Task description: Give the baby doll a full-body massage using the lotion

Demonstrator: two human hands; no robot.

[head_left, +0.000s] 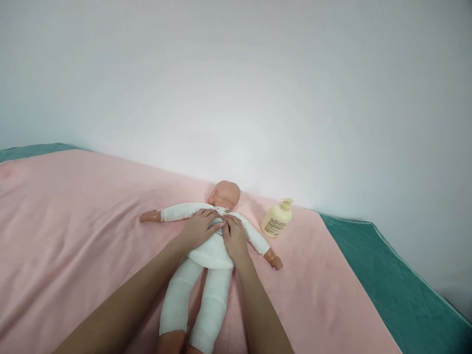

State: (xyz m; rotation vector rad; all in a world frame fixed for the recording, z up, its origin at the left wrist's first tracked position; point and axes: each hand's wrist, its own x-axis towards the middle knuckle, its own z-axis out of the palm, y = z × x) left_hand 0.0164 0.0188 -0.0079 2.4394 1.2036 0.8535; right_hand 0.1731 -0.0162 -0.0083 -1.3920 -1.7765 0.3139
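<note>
A baby doll [211, 253] with a white cloth body lies stretched out, its head toward the wall and its arms spread wide. My left hand [199, 228] rests flat on the left side of its upper torso, fingers extended toward the neck. On the right side of the chest lies my right hand [235, 236], also flat with fingers stretched out. The two hands are close together near the middle of the chest. Neither hand grips anything. Right of the doll, beyond its arm, a pale yellow pump bottle [277, 219] stands apart from my hands.
A pink blanket [324, 290] lies under the doll and the bottle, with wrinkles at the left. Green quilted cloth [398, 280] shows past its right edge and at the far left corner. A plain white wall [236, 98] rises just behind the doll's head.
</note>
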